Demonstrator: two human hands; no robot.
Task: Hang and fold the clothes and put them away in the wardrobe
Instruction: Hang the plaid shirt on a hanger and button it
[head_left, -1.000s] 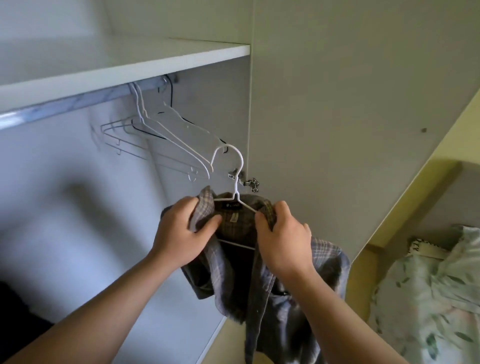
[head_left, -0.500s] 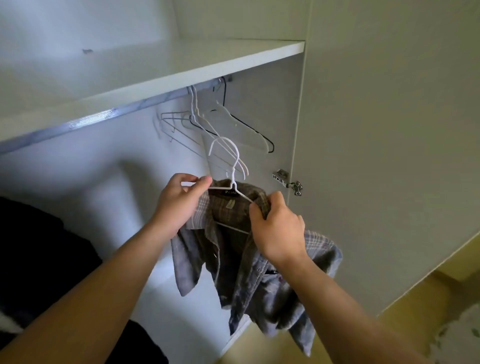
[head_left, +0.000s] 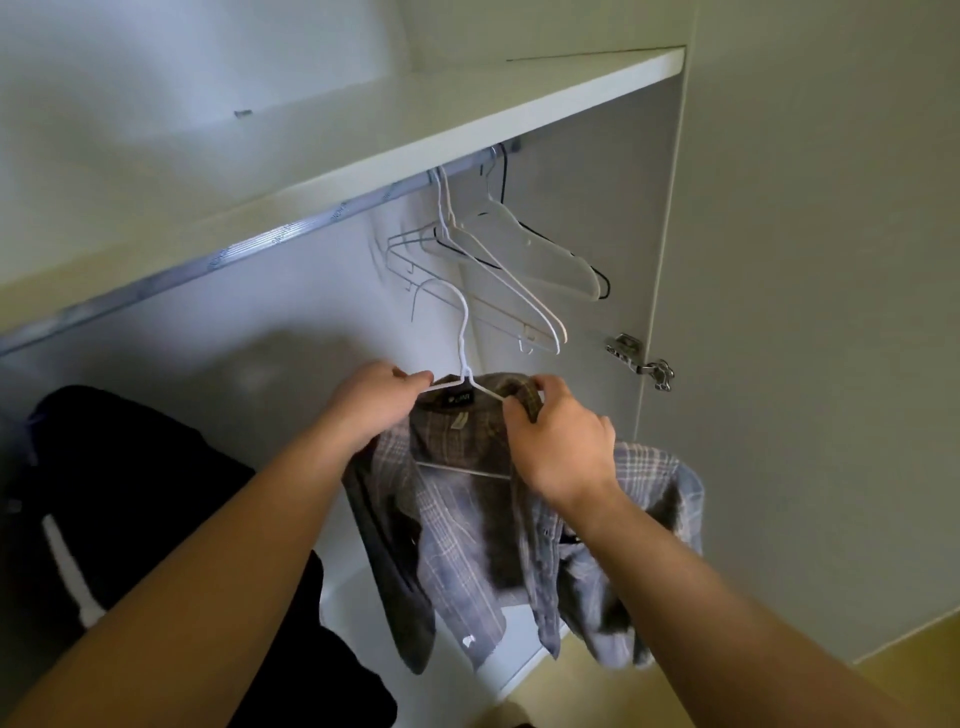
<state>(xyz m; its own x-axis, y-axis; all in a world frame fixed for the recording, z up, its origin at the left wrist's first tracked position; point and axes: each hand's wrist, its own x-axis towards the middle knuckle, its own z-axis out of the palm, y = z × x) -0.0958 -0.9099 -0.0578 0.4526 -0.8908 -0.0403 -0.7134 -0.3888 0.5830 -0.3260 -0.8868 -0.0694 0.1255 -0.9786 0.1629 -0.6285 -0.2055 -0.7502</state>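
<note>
Pinching white wire hanger (head_left: 462, 349) by left arm with left hand (head_left: 371, 404); clutching plaid shirt (head_left: 467, 525) collar onto right arm with right hand (head_left: 562, 444). Held below clothes rail (head_left: 280, 239), hook pointing up, length running left-right.

The shirt (head_left: 467, 535) was plaid, grey-blue with pale lines, browner at the collar; its wire hanger (head_left: 462, 338) was white. The wardrobe shelf (head_left: 467, 104) was white, the rail (head_left: 291, 235) silvery, the other garment (head_left: 145, 493) black with a white stripe

grey-blue plaid shirt (head_left: 467, 530) draped open on white wire hanger (head_left: 465, 376), collar up, tails hanging, mid-scene; hook apart from & below wardrobe rail (head_left: 260, 244). empty hangers (head_left: 519, 249) on rail, far right.
</note>
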